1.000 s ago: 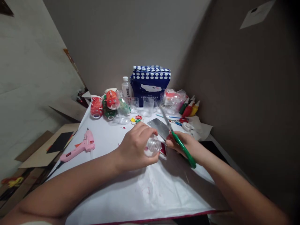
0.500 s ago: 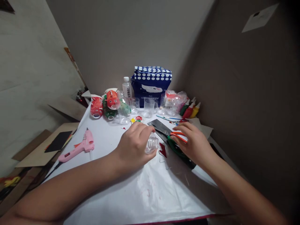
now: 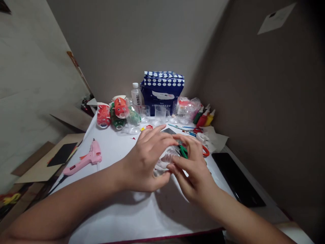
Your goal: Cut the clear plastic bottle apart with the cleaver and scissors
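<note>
Between my two hands is a clear plastic bottle piece (image 3: 165, 158) with a ridged, threaded neck. Curled around its body from the left is my left hand (image 3: 147, 159). The fingertips of my right hand (image 3: 194, 166) close on the neck end. Just beyond the right hand lie scissors with orange handles (image 3: 206, 151), mostly covered by the fingers. A green handle (image 3: 183, 151) shows beside them. The dark blade (image 3: 169, 130) pokes out past the left fingers.
A pink glue gun (image 3: 87, 160) lies at left. At right is a black phone-like slab (image 3: 238, 179). Along the back stand red fish-like crafts (image 3: 103, 115), a water bottle (image 3: 136, 95), a blue bag (image 3: 164, 89), clear cups (image 3: 160, 113) and paint bottles (image 3: 202, 118). Paintbrushes (image 3: 181, 127) lie before them.
My right hand has let go of the orange-handled scissors and moved left onto the bottle piece's neck. The black slab at right has come into fuller view.
</note>
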Available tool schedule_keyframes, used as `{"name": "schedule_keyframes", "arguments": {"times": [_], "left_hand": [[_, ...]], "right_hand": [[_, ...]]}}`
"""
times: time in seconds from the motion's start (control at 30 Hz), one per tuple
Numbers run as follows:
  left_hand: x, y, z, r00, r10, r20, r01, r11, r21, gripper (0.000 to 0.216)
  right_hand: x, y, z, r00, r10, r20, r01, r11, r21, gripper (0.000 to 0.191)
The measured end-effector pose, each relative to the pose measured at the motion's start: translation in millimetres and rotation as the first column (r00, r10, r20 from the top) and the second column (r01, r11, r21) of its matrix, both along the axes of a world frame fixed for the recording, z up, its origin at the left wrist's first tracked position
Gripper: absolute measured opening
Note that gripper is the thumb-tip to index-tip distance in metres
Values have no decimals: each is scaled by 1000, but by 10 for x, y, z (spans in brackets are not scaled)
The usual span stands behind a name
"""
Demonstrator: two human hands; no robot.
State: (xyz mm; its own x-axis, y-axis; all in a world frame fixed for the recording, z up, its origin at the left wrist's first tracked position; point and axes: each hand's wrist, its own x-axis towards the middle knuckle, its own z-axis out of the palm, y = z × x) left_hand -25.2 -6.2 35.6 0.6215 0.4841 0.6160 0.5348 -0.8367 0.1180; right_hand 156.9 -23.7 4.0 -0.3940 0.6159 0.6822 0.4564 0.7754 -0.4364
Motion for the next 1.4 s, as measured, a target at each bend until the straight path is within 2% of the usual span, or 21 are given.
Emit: {"name": "schedule_keyframes", "arguments": {"times": [0.1, 0.2, 0.3, 0.4, 0.5, 0.63, 0.93, 1.17, 1.4], "left_hand": [[-27, -59, 65, 995, 63, -76, -70, 993, -94, 75], [-23, -75, 47, 979, 112, -171, -143, 973, -181, 86], [-6, -70, 15, 972, 110, -209, -161, 956, -245, 67], [8, -65, -11, 970, 137, -203, -184, 954, -236, 45], [21, -68, -40, 961, 193, -200, -229, 956, -181, 36], [45, -92, -53, 950, 244, -195, -271, 954, -128, 29], [76, -184, 13, 956, 237, -170, -266, 947, -178, 26], [103, -230, -6, 978, 171, -118, -188, 971, -146, 27], [128, -282, -39, 992, 101, -76, -109, 988, -107, 25]], "right_hand": [[16, -28, -8, 997, -16, 74, 7, 992, 125, 15], [9, -48, -36, 995, 0, 99, -12, 993, 121, 20], [-17, -67, -64, 996, 26, 81, -27, 1000, 12, 21], [-60, -82, -89, 997, 57, 43, -49, 983, -175, 22], [-103, -74, -105, 998, 58, -35, -66, 945, -321, 21], [-116, -45, -86, 993, 71, -89, -102, 904, -415, 21], [-61, -117, 44, 977, 169, -134, -207, 903, -377, 25], [35, -203, 99, 980, 178, -93, -200, 905, -375, 25], [115, -293, 125, 978, 209, -23, -197, 877, -438, 23]]}}
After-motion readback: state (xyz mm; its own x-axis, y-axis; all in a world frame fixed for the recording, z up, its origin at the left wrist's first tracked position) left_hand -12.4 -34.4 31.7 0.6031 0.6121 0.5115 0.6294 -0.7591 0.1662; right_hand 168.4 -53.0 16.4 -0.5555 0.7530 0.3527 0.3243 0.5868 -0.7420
